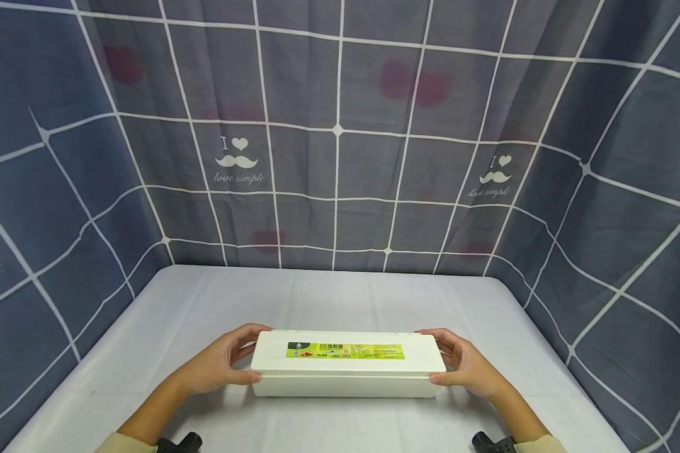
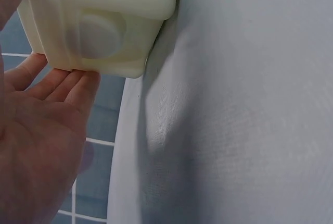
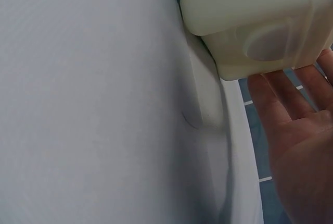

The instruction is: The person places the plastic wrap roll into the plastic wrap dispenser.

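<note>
A long cream-white cling film box (image 1: 348,385) lies crosswise near the front of the table, its lid down. On the lid is a yellow-green label (image 1: 345,351) with "PE" and Chinese characters. My left hand (image 1: 226,360) grips the box's left end, thumb at the front and fingers at the back. The right end is held the same way by my right hand (image 1: 466,365). Each wrist view shows an end wall with a round disc, the left disc (image 2: 100,35) and the right disc (image 3: 268,42), and fingertips against the box's far side.
A white cloth (image 1: 340,299) covers the table. Dark blue-grey curtains (image 1: 300,163) with white grid lines stand behind it and on both sides. Black wrist straps (image 1: 181,442) and light sleeves (image 1: 126,443) show at the bottom edge.
</note>
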`<state>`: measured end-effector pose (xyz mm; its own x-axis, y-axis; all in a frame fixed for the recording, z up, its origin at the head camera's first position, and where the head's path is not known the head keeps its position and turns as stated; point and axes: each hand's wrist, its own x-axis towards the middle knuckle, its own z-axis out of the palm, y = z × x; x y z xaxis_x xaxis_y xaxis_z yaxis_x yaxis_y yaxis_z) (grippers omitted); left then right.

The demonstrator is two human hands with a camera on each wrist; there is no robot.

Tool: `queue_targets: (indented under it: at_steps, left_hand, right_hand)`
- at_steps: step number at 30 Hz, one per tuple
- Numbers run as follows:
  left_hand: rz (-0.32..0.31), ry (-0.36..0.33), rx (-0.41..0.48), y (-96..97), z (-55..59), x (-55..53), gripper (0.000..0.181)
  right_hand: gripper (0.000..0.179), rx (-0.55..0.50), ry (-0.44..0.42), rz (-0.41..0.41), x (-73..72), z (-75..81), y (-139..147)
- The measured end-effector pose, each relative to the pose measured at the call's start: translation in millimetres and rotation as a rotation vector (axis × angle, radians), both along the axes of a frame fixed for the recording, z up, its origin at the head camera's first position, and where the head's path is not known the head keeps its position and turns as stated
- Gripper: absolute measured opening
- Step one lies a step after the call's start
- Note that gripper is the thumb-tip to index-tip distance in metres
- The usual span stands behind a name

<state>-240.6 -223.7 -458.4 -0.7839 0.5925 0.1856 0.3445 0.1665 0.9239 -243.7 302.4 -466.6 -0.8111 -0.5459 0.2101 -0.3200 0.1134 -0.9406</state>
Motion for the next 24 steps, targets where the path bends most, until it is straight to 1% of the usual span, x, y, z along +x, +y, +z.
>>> queue_targets:
  at_steps: [4,11,14,19,21,24]
  left_hand:
    - [-0.005,0.006,0.000,0.5,-0.1,-0.2,0.073]
    - [0.003,0.023,-0.005,1.1,-0.5,-0.5,0.074]
    - [-0.005,0.033,0.002,1.0,0.0,-0.7,0.073]
    - [-0.020,0.052,-0.009,-0.3,0.5,-1.8,0.073]
    - [-0.022,0.063,-0.019,-2.0,1.7,-2.4,0.074]
    - [-0.006,0.075,-0.042,-6.4,5.0,-2.7,0.075]
  right_hand:
    - [0.074,-0.006,0.005,0.004,0.1,-0.9,-0.4]
    - [0.074,-0.007,0.001,0.007,-2.2,-2.9,1.7]
    - [0.073,-0.001,-0.004,0.006,-3.4,-2.9,2.5]
    - [0.077,0.020,-0.015,0.001,-2.6,1.4,2.0]
    - [0.078,0.028,-0.006,0.001,-1.9,4.8,2.2]
    - [0.077,0.036,0.021,0.002,-2.3,10.8,3.5]
